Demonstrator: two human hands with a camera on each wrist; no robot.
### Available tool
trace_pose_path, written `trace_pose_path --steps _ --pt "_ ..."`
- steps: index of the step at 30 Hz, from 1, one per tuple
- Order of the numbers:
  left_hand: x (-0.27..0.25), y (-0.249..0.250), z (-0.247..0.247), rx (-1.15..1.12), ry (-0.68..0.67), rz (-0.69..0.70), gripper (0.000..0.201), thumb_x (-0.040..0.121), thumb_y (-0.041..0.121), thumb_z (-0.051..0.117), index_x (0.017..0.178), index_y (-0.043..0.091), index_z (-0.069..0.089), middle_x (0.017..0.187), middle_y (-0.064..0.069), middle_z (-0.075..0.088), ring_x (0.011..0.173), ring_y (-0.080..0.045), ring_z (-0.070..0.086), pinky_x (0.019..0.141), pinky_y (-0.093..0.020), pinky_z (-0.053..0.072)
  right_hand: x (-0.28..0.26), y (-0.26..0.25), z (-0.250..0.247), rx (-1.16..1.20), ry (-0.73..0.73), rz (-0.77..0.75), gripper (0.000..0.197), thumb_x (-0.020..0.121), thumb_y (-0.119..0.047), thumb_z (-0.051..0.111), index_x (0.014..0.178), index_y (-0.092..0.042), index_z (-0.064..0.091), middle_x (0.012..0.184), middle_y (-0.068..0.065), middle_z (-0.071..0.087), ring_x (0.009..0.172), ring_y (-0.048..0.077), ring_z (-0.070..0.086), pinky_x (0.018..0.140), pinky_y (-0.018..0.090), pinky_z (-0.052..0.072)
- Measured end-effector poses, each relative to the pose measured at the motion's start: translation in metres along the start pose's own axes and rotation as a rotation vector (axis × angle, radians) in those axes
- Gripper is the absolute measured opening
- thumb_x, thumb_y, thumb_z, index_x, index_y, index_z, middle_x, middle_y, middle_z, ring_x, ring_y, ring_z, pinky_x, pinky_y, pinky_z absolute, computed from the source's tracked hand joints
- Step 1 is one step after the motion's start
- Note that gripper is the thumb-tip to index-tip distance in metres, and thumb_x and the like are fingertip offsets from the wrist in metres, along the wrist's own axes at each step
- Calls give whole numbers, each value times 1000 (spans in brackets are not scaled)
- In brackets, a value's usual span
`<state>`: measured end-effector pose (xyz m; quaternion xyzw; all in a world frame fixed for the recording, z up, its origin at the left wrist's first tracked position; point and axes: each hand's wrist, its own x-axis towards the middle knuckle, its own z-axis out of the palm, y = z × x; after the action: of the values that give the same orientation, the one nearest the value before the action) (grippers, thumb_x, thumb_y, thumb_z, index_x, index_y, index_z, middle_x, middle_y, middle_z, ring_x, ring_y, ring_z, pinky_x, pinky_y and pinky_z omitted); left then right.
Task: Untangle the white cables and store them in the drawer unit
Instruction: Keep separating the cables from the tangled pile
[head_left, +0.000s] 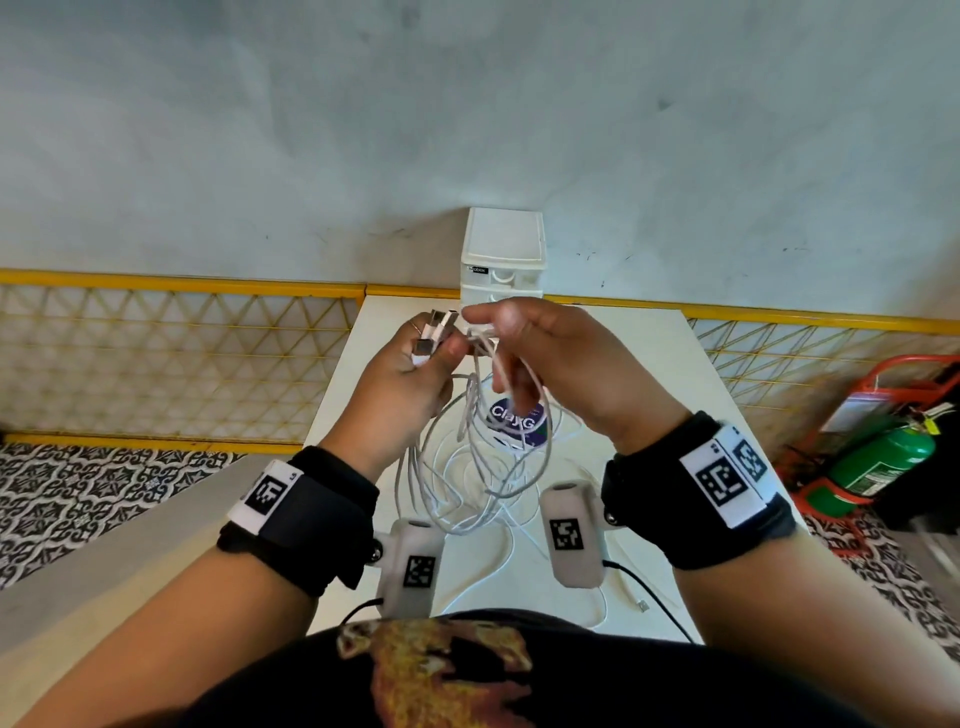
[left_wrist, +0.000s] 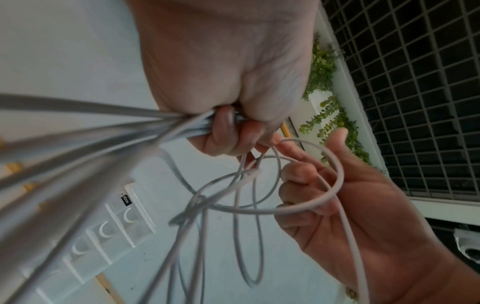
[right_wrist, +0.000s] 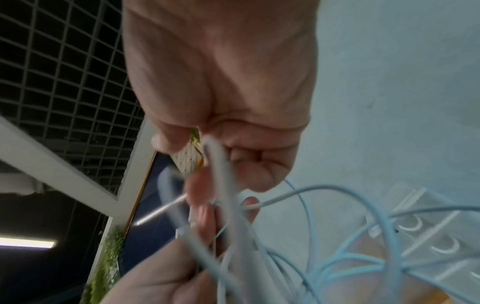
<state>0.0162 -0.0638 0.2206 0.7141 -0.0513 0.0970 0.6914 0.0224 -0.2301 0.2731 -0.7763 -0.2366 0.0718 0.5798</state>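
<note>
A tangle of white cables hangs in loops between both hands above the white table. My left hand grips a bundle of cable ends, and several USB plugs stick out above its fist. In the left wrist view the strands run out of that fist. My right hand pinches a cable loop beside the left; the right wrist view shows the strand between its fingers. The white drawer unit stands at the table's far edge, its drawers pushed in.
A round sticker marked ClayG lies on the table under the cables. More cable and a loose plug lie near the front edge. A yellow mesh railing runs behind the table. A green fire extinguisher stands on the floor at right.
</note>
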Motion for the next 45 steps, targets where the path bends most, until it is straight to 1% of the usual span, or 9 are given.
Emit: trace_pose_path --steps 3,6,10,17,26,31,36,42,45 --pt "0 0 -6 -84 11 -3 7 100 20 52 96 15 54 60 14 53 43 -10 29 45 -22 22 1 1 -3 181 73 5 22 103 -29 39 110 -23 58 72 7 67 51 27 61 52 29 44" --pt "2 0 -12 -191 24 -13 16 99 28 54 100 12 59 78 -5 69 42 -10 26 44 -22 20 4 8 -9 -80 274 24 11 94 -19 56 100 -28 60 77 -4 65 57 9 58 57 20 43" --pt "4 4 -16 -305 1 -11 49 89 34 58 111 -10 52 87 -7 71 40 -7 27 42 -16 25 5 19 -5 -347 124 110 10 85 -29 70 92 -27 62 75 -2 59 59 -1 51 57 9 37" --pt "1 1 -23 -223 -69 -43 7 91 30 58 87 24 60 86 0 68 43 -10 28 46 -22 20 7 9 -3 -189 376 155 9 93 -25 56 89 -16 56 54 1 61 44 9 53 49 14 43" --pt "10 -5 -39 -40 -101 -76 10 98 21 55 100 30 56 70 10 60 44 -10 33 44 -18 27 13 13 6 129 519 213 7 90 -7 53 89 -13 50 61 11 68 49 28 60 45 21 44" --pt "12 -4 -49 78 -8 -92 8 98 33 55 90 32 56 75 13 62 47 -9 42 49 -22 33 9 16 13 -153 580 203 5 89 -18 57 89 -16 52 61 4 69 51 17 63 47 17 45" --pt "10 -3 -54 -146 4 -121 16 102 22 47 86 21 50 77 4 55 40 -5 33 40 -15 27 3 20 22 -152 520 272 14 91 -28 59 92 -17 50 64 6 71 55 24 66 59 27 48" --pt "13 -3 -68 -314 -88 -110 28 104 14 41 77 15 44 64 5 52 40 -6 25 39 -14 22 -7 26 37 440 402 22 26 90 6 49 89 -16 36 87 17 74 74 35 69 65 29 48" --pt "12 -4 -70 -374 -116 -117 31 105 16 40 74 16 44 64 4 48 38 -4 25 39 -12 22 -6 34 51 388 318 100 27 86 16 47 80 -11 47 85 11 75 78 28 72 73 36 50"
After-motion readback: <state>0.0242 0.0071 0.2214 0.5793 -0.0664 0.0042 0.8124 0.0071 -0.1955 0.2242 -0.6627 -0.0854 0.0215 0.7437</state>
